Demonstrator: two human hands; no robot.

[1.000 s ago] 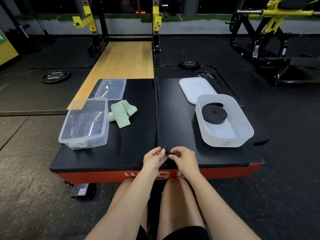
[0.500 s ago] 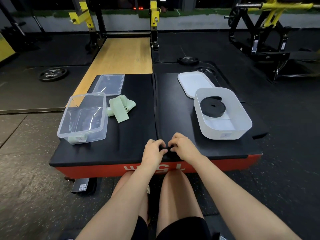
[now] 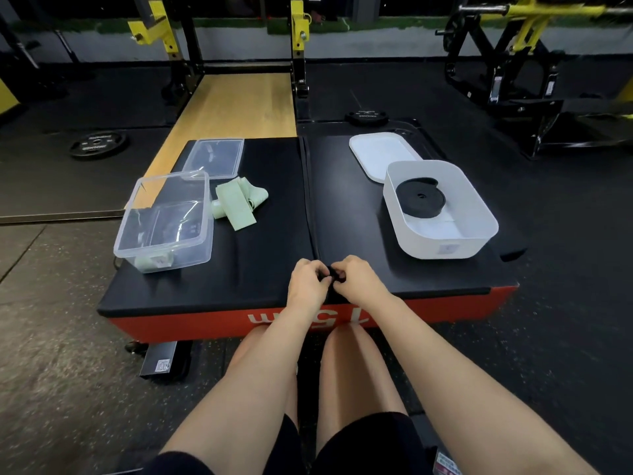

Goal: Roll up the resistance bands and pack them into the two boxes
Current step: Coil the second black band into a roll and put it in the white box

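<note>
Hands are being held together at the near edge of the black padded platform (image 3: pixel 260 269) in the head view, the only view given. A black band (image 3: pixel 331 273) is being pinched between the left hand (image 3: pixel 308 281) and the right hand (image 3: pixel 359 279), fingers curled round its end, apparently at the very start of a roll. From there a thin dark strip is being trailed away along the platform's centre seam; whether it is the same band is a likely guess only.

One rolled black band (image 3: pixel 420 197) is already lying in the white box (image 3: pixel 479 234), with the white lid (image 3: pixel 376 156) just behind. A loose green band (image 3: pixel 239 204) is lying beside the clear box (image 3: pixel 164 248), whose clear lid (image 3: pixel 215 159) is set behind it; something pale green appears to be sitting in the near corner of that box.

For a good roll, the first turns are best being kept tight and square, with the edges being aligned and the tail being fed in under light tension.

Much is being hidden: the coil itself is being covered by the fingers, so its size cannot be told, and black on black is making the band's outline hard to follow.
</note>
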